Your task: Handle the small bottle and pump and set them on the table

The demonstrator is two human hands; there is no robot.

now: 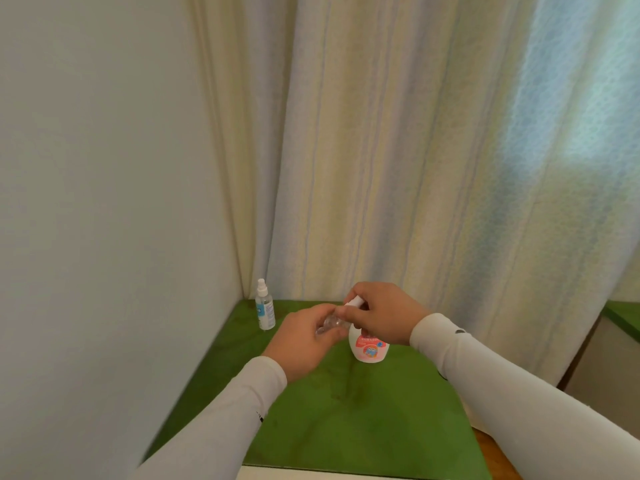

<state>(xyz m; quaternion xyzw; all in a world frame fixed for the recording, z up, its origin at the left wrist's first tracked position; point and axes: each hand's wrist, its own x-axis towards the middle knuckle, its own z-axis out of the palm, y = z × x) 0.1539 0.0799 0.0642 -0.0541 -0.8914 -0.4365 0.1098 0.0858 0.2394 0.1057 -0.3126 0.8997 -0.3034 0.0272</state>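
Clear plastic lil bottle (329, 325) pinched in my left hand (304, 336), light & slippery imo; right hand (382, 311) grips the white pump bottle (369, 349) head (mid-table), hold near neck.

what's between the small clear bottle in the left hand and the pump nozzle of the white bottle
Nothing visible. The left hand holds the small clear bottle with its mouth right at the pump nozzle of the white bottle, which the right hand grips from above. The spray bottle stands apart to the left.
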